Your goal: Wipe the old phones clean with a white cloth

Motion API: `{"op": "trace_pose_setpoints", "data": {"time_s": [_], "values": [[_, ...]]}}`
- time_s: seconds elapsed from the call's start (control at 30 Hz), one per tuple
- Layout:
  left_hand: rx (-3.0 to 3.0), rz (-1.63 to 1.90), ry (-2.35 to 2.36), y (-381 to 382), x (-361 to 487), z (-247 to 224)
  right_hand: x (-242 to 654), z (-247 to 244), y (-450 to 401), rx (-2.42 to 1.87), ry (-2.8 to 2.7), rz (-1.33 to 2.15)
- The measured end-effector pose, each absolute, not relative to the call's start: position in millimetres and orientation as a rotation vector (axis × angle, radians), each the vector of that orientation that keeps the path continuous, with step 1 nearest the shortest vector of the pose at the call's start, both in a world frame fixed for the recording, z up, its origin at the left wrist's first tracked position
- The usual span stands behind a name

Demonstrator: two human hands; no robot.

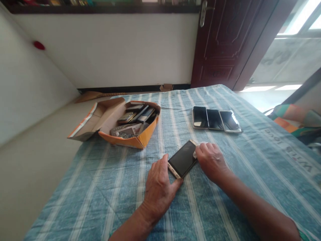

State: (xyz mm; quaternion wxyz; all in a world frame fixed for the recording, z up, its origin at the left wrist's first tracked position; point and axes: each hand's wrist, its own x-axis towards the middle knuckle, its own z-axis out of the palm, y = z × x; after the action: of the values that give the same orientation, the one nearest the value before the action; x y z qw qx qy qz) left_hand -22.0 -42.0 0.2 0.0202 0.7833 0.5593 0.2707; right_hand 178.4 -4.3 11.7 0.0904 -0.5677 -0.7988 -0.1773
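Note:
A gold-framed phone [183, 159] with a dark screen lies tilted on the striped blue cloth, between my hands. My left hand [160, 184] grips its lower left end, with the thumb at the bottom edge and the fingers at the left side. My right hand [212, 161] is closed on a crumpled white wipe [196, 152], which touches the phone's upper right edge. Beyond my right hand, three phones lie side by side: a dark one [200, 117], another dark one [215, 119] and a white-framed one [230, 121].
An open orange box [144, 136] holding several phones stands at the left, its lid [86, 125] folded out to the left. The striped cloth [120, 187] covers the surface. Behind it are a white wall and a dark red door [220, 43]. Colourful fabric [293, 117] is at the right.

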Motion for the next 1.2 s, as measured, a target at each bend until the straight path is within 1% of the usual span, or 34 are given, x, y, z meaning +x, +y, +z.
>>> {"op": "trace_pose_setpoints", "data": {"time_s": [0.2, 0.43, 0.6, 0.77, 0.97, 1.2], "values": [[2.441, 0.809, 1.741, -42, -21, 1, 173, 16, -15, -1.743, -2.363, -0.486], [2.498, 0.871, 1.724, -41, -23, -6, 142, 5, -44, -1.481, -2.383, -0.503], [2.555, 0.906, 1.698, -39, -25, -9, 131, -3, -59, -1.327, -2.318, -0.413], [2.546, 0.868, 1.708, -39, -25, -6, 146, -3, -48, -1.325, -2.297, -0.324], [2.55, 0.805, 1.696, -41, -24, 0, 176, -4, -20, -1.483, -2.199, -0.425], [2.572, 0.822, 1.652, -40, -25, 0, 160, -3, -34, -1.343, -2.246, -0.348]]}}
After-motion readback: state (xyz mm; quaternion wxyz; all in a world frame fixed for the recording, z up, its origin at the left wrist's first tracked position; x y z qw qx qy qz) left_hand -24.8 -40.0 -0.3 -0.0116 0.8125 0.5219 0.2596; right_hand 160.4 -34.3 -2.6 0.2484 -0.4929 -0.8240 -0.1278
